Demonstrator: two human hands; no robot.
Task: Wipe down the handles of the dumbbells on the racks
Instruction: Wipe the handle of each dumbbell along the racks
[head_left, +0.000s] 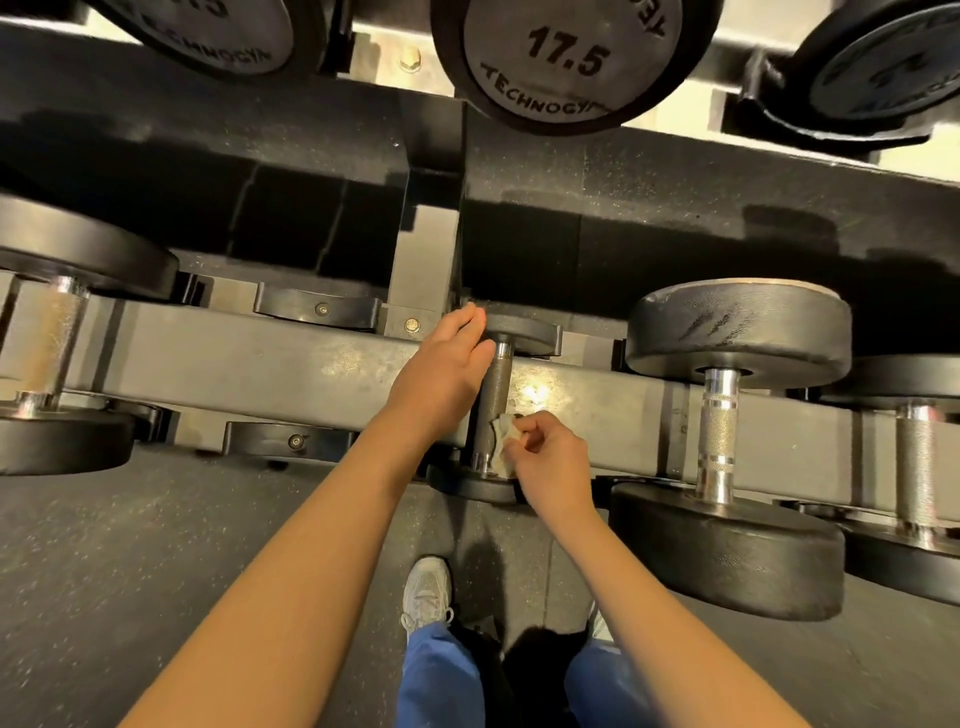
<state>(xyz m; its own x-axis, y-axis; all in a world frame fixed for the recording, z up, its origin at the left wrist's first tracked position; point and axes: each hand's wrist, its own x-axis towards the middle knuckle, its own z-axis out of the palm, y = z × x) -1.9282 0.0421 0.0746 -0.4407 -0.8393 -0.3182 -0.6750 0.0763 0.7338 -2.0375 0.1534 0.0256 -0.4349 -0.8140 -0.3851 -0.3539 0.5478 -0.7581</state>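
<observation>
Black painted steel forms the long lower beam of the dumbbell rack (260, 358), which runs across the view above a dark speckled rubber floor (156, 545). On the tier above sits a round black dumbbell head stamped 17.5 (566, 57) (the brand lettering reads upside down from here). To the right on the lower beam lies a large black rubber-headed dumbbell with a bright knurled chrome handle (719, 421), and at the far left another heavy black dumbbell with a dull steel handle (52, 353).

Between them, just right of the rack's upright post, rests the small black dumbbell with a dark knurled handle (496, 395), its handle pointing away from the person and its heads sitting in the rack's black cradles.

A grey-white sneaker (426, 587) and blue trouser legs (441, 680) show at the bottom.

The left hand (447, 369) is spread flat with fingers nearly straight, laid along the left side of that handle, gripping nothing. The right hand (550, 457) has its fingers curled, pinching a small crumpled off-white cloth (503, 431) against the right side of the handle near its closer end.
</observation>
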